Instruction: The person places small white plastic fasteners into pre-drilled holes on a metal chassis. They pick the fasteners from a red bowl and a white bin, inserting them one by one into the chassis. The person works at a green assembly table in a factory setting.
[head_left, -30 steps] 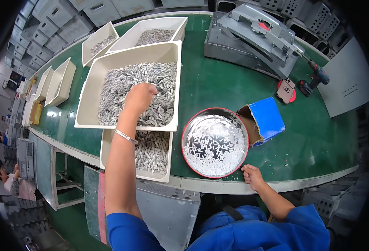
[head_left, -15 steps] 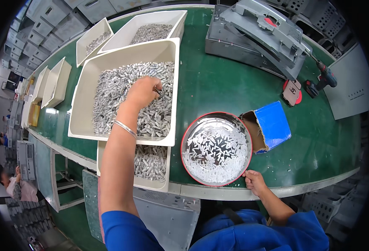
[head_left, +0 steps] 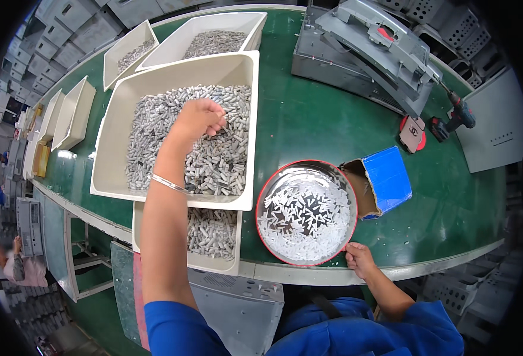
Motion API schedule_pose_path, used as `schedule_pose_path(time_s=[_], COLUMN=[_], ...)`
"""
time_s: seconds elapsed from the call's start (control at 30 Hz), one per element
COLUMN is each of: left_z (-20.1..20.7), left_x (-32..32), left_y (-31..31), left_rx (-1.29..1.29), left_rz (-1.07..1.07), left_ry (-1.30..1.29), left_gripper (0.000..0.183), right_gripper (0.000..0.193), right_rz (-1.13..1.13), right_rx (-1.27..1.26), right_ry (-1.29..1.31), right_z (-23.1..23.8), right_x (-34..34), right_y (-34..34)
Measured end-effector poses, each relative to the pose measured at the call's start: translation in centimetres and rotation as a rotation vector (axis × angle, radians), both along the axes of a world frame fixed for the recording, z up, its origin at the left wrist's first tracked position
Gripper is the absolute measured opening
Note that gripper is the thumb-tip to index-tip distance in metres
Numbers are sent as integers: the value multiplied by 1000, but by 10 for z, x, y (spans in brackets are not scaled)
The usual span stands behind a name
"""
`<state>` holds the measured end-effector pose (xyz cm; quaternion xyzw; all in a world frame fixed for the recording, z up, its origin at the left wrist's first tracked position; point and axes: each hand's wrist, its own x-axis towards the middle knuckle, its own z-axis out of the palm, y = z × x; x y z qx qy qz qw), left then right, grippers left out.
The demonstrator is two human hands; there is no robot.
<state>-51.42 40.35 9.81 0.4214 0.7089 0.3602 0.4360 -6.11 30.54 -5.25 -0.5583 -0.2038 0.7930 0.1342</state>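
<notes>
My left hand (head_left: pixel 201 118), curled, grip unclear, hovers over grey cylindrical pieces (head_left: pixel 154 136) in one of four clustered cream plastic bins (head_left: pixel 107 160). My right hand (head_left: pixel 360 258), fisted, contents hidden, sits beside one round red-rimmed metal tray (head_left: pixel 265 196).

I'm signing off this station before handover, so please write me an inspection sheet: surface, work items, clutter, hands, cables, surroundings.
Surface: green tabletop, a few light specks.
Work items: large cream bin of small grey cylindrical pieces; red-rimmed round dish of white strips.
Clutter: torn-edged blue box, power drill, grey metal housing.
Hands: left hand over the grey pieces, fingers curled; right hand by the dish's lower-right rim; whether either holds anything cannot be told.
Cables: nothing seen.
Surroundings: stacked grey boxes, another person at far left.
</notes>
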Motion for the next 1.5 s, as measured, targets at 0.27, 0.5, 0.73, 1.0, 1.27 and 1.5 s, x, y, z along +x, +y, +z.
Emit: schedule_pose_path(time_s=[0.27,0.5,0.73,1.0,1.27,1.5], left_z=[10,6,-14,-15,-1,-22], left_x=[-3,-2,-12,-7,2,-5], left_y=[-3,-2,1,0,1,0], left_rx=[43,64,-59,-90,-232,-41], left_rz=[30,157,48,-126,23,-311], left_ry=[-303,-237,213,654,995,764], left_gripper=[10,6,4,11,9,6], right_gripper=[19,19,19,16,18,14], right_rz=[-16,-15,-7,2,11,14], right_rx=[-11,-6,-11,-32,-40,-52], right_ry=[-22,-21,-30,-33,-51,-51], right_z=[2,-1,4,2,2,3], right_x=[-2,-1,-4,-2,-3,-3], right_y=[1,0,2,3,5,5])
